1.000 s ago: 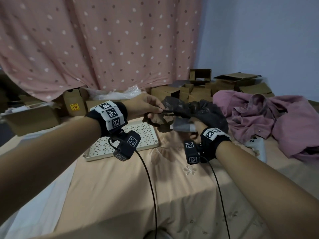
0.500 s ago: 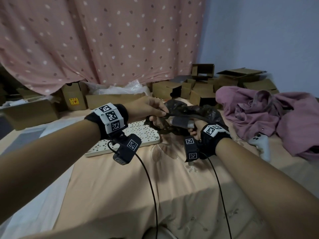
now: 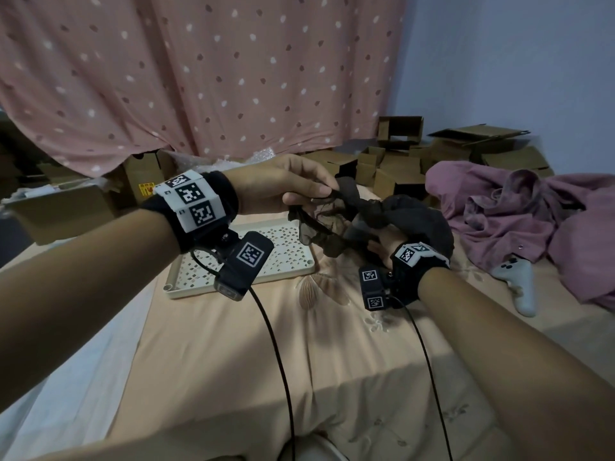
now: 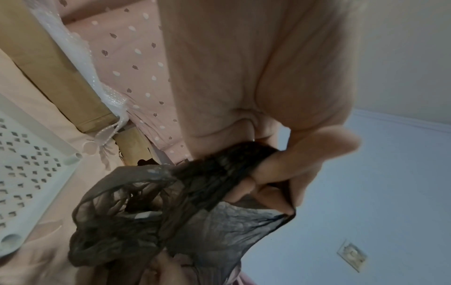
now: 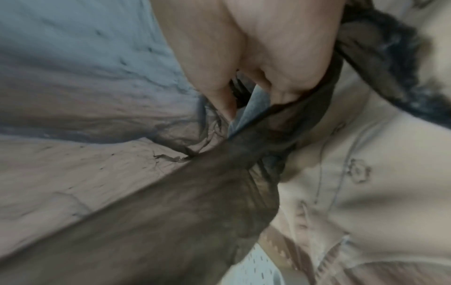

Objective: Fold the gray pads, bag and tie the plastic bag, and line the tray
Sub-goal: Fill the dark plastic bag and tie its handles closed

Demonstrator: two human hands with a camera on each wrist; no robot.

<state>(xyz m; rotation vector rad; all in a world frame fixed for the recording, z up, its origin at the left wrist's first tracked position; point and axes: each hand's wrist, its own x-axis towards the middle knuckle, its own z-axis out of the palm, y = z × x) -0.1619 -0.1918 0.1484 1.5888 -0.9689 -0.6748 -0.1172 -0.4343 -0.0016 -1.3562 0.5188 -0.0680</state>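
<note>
A thin dark plastic bag (image 3: 396, 214) hangs between my two hands above the bed. My left hand (image 3: 293, 191) pinches one bunched handle of the plastic bag (image 4: 219, 171) between thumb and fingers. My right hand (image 3: 382, 247) grips the bag (image 5: 185, 192) from below, and the bag hides most of its fingers. A gray pad (image 5: 256, 104) shows inside the bag by the right fingers. The white perforated tray (image 3: 283, 261) lies flat on the bed under my left wrist.
The peach bedspread (image 3: 332, 361) fills the foreground. A crumpled purple garment (image 3: 515, 207) and a white game controller (image 3: 515, 281) lie at the right. Cardboard boxes (image 3: 399, 154) line the far edge under a dotted pink curtain (image 3: 199, 78).
My left hand has pulled the bag's handle up and away to the left, stretching the bag. The right hand stays low, still gripping the bag.
</note>
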